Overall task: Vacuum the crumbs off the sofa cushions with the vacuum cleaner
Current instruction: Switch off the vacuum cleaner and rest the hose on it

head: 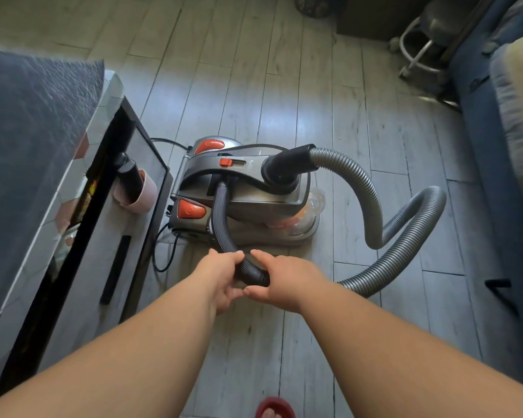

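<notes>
Above the floor, both hands grip the hose end (pixel 252 271).

sofa (pixel 480 176) cut off rt, slipper (pixel 274 409) cut btm

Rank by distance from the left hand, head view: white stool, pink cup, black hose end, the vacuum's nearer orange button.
1. black hose end, held in the left hand itself.
2. nearer orange button, just ahead, slightly left.
3. pink cup, farther out to the left.
4. white stool, far ahead at right.
</notes>
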A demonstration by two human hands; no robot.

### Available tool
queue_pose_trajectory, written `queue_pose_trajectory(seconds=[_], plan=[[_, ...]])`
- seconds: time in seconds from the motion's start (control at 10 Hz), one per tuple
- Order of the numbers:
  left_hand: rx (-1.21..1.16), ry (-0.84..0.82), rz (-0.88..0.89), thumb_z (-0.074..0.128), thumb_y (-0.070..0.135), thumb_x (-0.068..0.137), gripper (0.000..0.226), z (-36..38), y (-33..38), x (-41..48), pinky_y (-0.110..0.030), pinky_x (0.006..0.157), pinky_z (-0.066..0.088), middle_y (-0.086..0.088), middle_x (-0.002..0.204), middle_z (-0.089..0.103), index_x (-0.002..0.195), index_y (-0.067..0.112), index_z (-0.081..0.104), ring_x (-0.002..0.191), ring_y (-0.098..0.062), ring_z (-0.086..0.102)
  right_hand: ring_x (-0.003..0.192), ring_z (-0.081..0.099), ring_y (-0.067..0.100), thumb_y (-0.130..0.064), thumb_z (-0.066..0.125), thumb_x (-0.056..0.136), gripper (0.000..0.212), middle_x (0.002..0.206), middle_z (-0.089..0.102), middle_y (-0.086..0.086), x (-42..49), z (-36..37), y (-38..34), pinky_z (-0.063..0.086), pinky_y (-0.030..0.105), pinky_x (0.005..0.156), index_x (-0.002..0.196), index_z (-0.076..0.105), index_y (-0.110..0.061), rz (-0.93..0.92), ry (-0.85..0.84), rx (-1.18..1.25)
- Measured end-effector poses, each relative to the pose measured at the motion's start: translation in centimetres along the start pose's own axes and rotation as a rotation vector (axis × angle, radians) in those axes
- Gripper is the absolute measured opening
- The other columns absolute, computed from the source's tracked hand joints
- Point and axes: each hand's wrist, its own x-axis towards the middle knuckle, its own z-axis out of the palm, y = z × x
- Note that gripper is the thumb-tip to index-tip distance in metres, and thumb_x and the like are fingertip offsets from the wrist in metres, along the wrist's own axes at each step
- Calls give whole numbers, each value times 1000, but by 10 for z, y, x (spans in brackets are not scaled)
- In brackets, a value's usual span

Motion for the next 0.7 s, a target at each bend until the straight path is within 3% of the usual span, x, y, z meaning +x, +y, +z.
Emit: queue_pose_trajectory(seconds=[0.2, 0.4, 0.5, 0.7], plan=[[-44, -22, -3, 53, 10, 99, 70, -1, 3, -10, -51, 65, 54, -15, 132, 56, 155, 24, 13, 112, -31, 61, 114, 56, 21, -74, 50, 78, 90, 130, 56, -1, -8, -2, -2, 49, 37, 87, 151, 16, -35, 18, 10, -6], [-24, -2, 8, 57, 12, 97, 82, -8, 2, -26, -52, 80, 51, -12, 141, 49, 156, 28, 2, 124, -29, 53, 118, 53, 24, -71, 51, 80, 84, 132, 52, 3, -25, -7, -10, 47, 41, 90, 149, 20, -33, 56, 18, -26], [-2, 20, 16, 57, 12, 97, 83, -11, 3, -38, -50, 80, 49, -10, 152, 36, 156, 28, 0, 129, -30, 47, 118, 53, 26, -65, 54, 82, 78, 133, 52, 3, -39, -16, -13, 43, 42, 93, 146, 25, -31, 71, 36, -48], [48, 3, 55, 57, 14, 97, 80, -14, 17, -83, -50, 82, 48, -9, 156, 33, 156, 29, 4, 128, -30, 48, 124, 49, 23, -56, 57, 82, 69, 137, 49, -4, -82, -36, -21, 31, 47, 103, 140, 32, -28, 90, 92, -57]])
